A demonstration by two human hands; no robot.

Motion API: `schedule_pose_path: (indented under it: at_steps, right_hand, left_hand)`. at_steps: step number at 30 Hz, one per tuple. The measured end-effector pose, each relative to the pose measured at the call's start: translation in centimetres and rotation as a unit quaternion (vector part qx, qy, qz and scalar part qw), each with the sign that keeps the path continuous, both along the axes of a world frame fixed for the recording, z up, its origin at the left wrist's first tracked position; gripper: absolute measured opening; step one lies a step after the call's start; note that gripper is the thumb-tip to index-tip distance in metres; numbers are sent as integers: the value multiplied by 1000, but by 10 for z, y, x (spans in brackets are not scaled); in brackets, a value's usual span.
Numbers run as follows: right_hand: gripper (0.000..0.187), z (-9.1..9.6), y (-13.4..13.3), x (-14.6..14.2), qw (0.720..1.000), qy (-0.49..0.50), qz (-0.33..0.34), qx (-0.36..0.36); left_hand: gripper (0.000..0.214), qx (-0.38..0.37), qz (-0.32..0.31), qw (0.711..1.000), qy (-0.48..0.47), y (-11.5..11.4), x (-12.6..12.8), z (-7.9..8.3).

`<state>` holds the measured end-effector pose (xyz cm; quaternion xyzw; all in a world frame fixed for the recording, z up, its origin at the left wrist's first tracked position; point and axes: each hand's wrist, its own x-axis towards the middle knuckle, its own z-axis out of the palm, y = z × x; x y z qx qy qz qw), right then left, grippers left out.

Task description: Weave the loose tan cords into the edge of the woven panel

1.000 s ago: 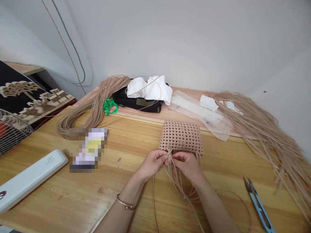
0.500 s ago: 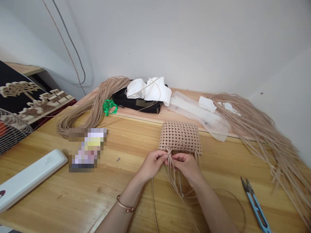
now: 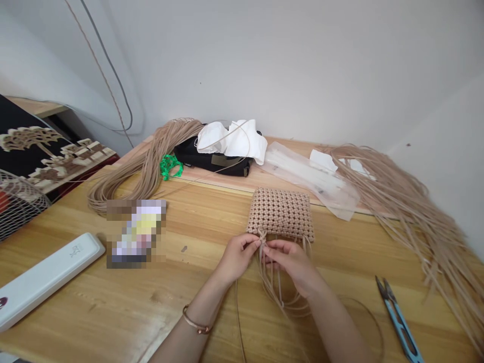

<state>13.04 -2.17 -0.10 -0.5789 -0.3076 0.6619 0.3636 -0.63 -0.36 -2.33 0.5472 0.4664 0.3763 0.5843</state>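
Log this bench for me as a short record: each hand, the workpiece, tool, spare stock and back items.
Left grip: pinching the crossed cords
Right grip: pinching the crossed cords, from the right
Woven piece: just beyond both hands, cords trailing from its near edge
Snips: on table, right of right forearm, blades apart
Spare cords: left bundle, right bundle
Back: black pouch under white tissue

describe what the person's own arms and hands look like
The left hand and right hand have no gloves, and no sleeves show. A thin, copper-coloured bracelet with small knobs circles the left forearm.
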Motion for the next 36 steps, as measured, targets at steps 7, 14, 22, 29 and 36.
schedule_pose_path:
  at_steps: [7,14,22,29,36]
  right_hand:
    - [22,-5,-6,-13,994,-80,-42,56]
    - [36,-7,-8,-16,993,-73,-77,58]
    - [29,-8,-1,-17,979,-171,-23,105]
    - [18,-3,2,-12,993,-86,24,82]
    - [16,3,2,-11,997,-40,44,57]
  left_hand:
    - [24,-77,21,996,-32,-1,2,-1]
    - [27,-110,20,992,-60,-1,3,3]
    - [21,-96,25,993,-61,-1,3,-1]
    - [20,-71,14,997,-28,-1,2,-2]
    - [20,-61,28,998,-16,-1,3,0]
